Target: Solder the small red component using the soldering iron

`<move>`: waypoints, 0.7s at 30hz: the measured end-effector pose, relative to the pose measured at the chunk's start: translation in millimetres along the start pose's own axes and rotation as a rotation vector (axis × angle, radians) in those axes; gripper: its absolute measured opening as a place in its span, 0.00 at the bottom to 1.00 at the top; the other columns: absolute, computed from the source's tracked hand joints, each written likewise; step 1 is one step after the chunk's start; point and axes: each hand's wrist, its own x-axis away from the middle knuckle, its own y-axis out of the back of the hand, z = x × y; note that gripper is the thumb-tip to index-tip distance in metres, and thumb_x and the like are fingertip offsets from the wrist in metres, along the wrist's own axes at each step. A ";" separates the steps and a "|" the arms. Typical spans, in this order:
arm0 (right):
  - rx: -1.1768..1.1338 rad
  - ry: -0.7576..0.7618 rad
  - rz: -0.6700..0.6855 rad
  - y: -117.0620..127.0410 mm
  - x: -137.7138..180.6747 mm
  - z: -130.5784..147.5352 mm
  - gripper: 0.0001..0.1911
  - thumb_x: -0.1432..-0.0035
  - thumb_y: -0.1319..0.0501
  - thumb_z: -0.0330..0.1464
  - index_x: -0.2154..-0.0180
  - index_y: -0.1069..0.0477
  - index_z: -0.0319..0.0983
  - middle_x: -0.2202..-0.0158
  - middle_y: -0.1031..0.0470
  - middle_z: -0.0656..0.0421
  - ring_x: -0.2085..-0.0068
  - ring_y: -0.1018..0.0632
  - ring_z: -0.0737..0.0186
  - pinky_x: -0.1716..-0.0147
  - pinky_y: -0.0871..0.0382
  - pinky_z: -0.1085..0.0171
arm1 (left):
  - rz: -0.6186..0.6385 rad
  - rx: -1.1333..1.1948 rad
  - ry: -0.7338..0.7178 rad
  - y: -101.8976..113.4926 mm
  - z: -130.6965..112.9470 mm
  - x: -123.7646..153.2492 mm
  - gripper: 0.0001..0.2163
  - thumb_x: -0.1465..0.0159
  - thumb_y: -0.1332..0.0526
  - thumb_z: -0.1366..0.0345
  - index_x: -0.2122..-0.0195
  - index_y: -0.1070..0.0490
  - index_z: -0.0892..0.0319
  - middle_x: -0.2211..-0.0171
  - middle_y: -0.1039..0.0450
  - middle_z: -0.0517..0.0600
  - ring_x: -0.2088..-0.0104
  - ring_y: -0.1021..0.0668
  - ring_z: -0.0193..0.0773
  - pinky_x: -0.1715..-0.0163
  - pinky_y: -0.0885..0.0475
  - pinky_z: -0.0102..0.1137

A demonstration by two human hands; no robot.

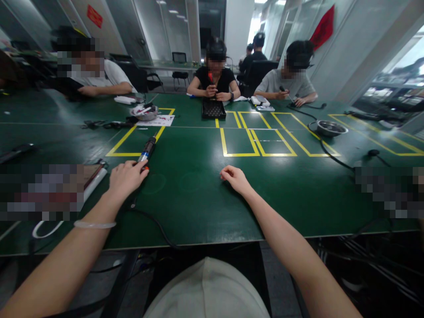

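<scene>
My left hand (127,177) lies on the green table with its fingers closed over the rear of a slim soldering iron (147,148). The tool has a dark front, a clear and blue middle and an orange bit near my fingertips. It points away from me, its narrow tip over the yellow tape. A black cord (160,221) runs from near my left wrist toward the table's front edge. Farther right, my right hand (236,178) rests on the table in a loose fist, with nothing seen in it, apart from any object.
Yellow tape rectangles (240,154) mark the green table (192,198). A bowl (145,112) on white paper stands beyond my left hand, a metal bowl (332,128) far right. A black tray (213,110) sits before one of several people opposite. A blurred-out object (49,190) lies left.
</scene>
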 end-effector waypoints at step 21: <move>-0.016 0.004 0.012 -0.2 1.4 1.0 0.09 0.42 0.42 0.37 0.68 0.28 0.38 0.72 0.24 0.59 0.69 0.24 0.63 0.65 0.31 0.64 | -0.164 0.195 0.118 12.6 -25.5 15.1 0.22 0.33 0.55 0.53 0.51 0.30 0.63 0.54 0.28 0.63 0.55 0.26 0.57 0.56 0.33 0.45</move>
